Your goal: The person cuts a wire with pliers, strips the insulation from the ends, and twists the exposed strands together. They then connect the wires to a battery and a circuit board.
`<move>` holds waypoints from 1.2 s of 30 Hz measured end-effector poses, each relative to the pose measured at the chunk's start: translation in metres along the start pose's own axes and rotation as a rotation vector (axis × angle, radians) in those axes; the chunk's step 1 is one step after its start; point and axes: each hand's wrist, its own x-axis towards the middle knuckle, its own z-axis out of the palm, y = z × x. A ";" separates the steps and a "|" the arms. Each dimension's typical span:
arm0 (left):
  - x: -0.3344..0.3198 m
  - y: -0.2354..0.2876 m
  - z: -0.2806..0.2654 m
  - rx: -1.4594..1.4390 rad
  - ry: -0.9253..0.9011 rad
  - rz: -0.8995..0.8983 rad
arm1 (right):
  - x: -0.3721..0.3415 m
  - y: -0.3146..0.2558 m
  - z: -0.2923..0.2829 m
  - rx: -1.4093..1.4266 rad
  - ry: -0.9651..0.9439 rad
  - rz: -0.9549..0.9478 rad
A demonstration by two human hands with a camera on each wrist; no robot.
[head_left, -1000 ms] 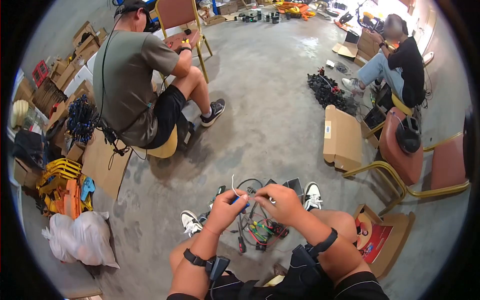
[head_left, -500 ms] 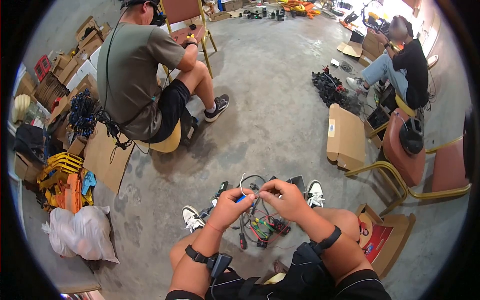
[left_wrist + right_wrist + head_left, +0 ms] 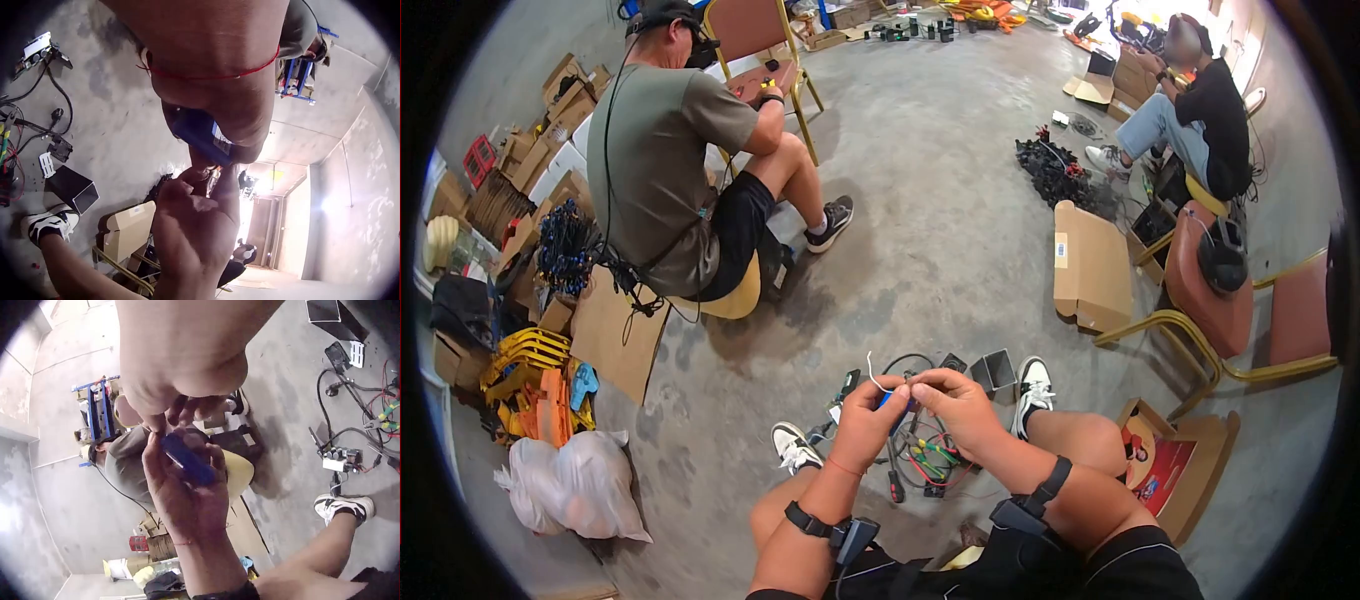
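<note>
My left hand (image 3: 867, 422) grips a blue block with a printed label (image 3: 187, 460), which looks like a wrapped battery pack; it lies in the palm, under the thumb. A white wire (image 3: 872, 368) curves up from beside the left fingertips. At the pack's far end my right hand (image 3: 960, 400) has its thumb and forefinger pinched together, right against the left fingertips. What they pinch is mostly hidden by the fingers; it appears to be a thin wire. The left wrist view shows the pack (image 3: 201, 134) between the left palm and fingers.
On the floor below lie tangled cables with clips (image 3: 925, 455), a circuit board (image 3: 340, 460) and an open black metal case (image 3: 994, 370). An open carton (image 3: 1190, 470) stands by the right knee. Two people (image 3: 670, 180) sit further off, near chairs (image 3: 1210, 290) and a flat cardboard box (image 3: 1090, 265).
The right hand has moved in from slightly apart to meet the left fingertips. The left hand keeps its grip on the blue pack. The head view has shifted slightly.
</note>
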 end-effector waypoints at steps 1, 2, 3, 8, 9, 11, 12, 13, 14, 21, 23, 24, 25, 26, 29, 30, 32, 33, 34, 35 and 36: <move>0.000 -0.002 0.001 0.012 0.030 0.009 | 0.000 0.006 0.002 0.055 0.012 -0.051; 0.000 -0.002 0.001 0.014 0.028 0.007 | 0.002 0.010 0.003 0.110 0.024 -0.101; -0.001 -0.002 0.002 0.013 0.039 0.003 | 0.003 0.013 0.003 0.113 0.027 -0.100; 0.001 -0.009 0.007 -0.021 0.084 0.005 | 0.006 0.003 0.004 -0.463 0.203 -0.372; 0.000 -0.007 0.009 -0.025 0.123 0.006 | 0.006 0.003 0.002 -0.459 0.203 -0.374; 0.001 -0.005 0.009 -0.024 0.158 0.010 | 0.008 0.002 -0.001 -0.646 0.182 -0.420; 0.001 -0.006 0.008 -0.008 0.162 0.029 | 0.008 0.000 -0.001 -0.643 0.185 -0.420; 0.001 -0.007 0.009 0.008 0.167 0.046 | 0.007 -0.004 -0.001 -0.643 0.156 -0.362; 0.000 -0.007 0.010 0.009 0.165 0.044 | 0.007 -0.007 -0.002 -0.643 0.127 -0.305; -0.003 -0.010 0.010 0.124 0.150 0.102 | 0.006 -0.016 -0.004 -0.558 0.121 -0.148; -0.003 -0.013 0.008 0.112 0.142 0.104 | 0.005 -0.018 -0.004 -0.529 0.094 -0.066; -0.001 -0.016 0.006 0.165 0.135 0.157 | 0.004 -0.022 -0.003 -0.530 0.096 -0.067; -0.001 -0.015 0.005 0.216 0.131 0.210 | 0.003 -0.025 -0.002 -0.556 0.083 -0.055; -0.001 -0.014 0.004 0.212 0.133 0.208 | 0.003 -0.027 -0.002 -0.584 0.068 -0.040; -0.003 -0.002 0.004 0.396 0.081 0.362 | 0.005 -0.027 -0.005 -0.623 0.014 -0.067; -0.003 0.000 0.004 0.429 0.091 0.388 | 0.005 -0.026 -0.006 -0.619 0.015 -0.066; -0.003 0.001 0.003 0.464 0.102 0.413 | 0.006 -0.024 -0.009 -0.785 -0.038 -0.229; -0.003 0.001 0.002 0.466 0.098 0.427 | 0.006 -0.023 -0.009 -0.783 -0.038 -0.227; -0.003 0.001 0.001 0.468 0.093 0.442 | 0.006 -0.022 -0.009 -0.805 -0.046 -0.264; -0.003 0.001 0.001 0.469 0.092 0.441 | 0.005 -0.021 -0.009 -0.827 -0.054 -0.302; -0.003 0.002 0.001 0.458 0.090 0.422 | 0.005 -0.021 -0.008 -0.826 -0.054 -0.301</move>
